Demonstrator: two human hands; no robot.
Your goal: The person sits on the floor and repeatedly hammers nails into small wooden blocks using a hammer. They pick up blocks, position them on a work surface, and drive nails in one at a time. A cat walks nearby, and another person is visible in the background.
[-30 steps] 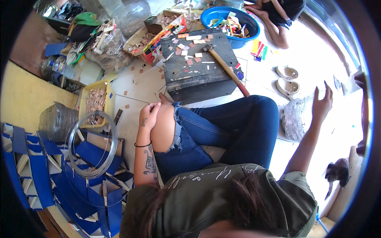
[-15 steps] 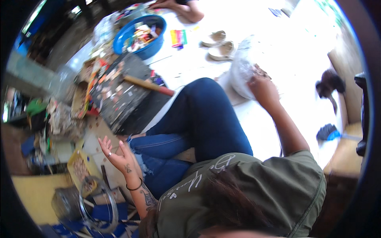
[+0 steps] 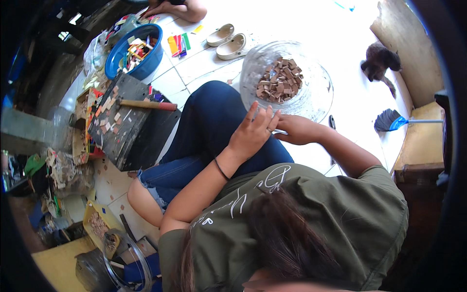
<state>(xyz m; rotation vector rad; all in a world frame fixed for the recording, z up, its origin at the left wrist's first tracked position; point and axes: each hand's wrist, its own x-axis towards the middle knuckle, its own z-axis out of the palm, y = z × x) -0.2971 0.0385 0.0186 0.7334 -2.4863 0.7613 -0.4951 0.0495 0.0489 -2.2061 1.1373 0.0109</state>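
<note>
Left hand (image 3: 254, 132) open, fingers spread, over knee just beside clear bag (image 3: 311, 97) of brown wood chips (image 3: 279, 80). Right hand (image 3: 296, 129) touching bag's near edge; grip unclear.

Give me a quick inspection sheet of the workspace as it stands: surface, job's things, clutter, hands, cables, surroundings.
Surface: white tiled floor, brightly lit, small chips scattered on it.
Job's things: clear plastic bag holding brown wooden pieces, beside the raised knee.
Clutter: dark wooden block strewn with chips, a hammer lying on it; blue basin of coloured scraps; pale slippers.
Hands: left hand open, fingers spread above the knee, holding nothing; right hand at the bag's near rim, its grip cannot be told.
Cables: nothing seen.
Surroundings: dark animal by the wall, blue brush, another person's hand at the top.
</note>
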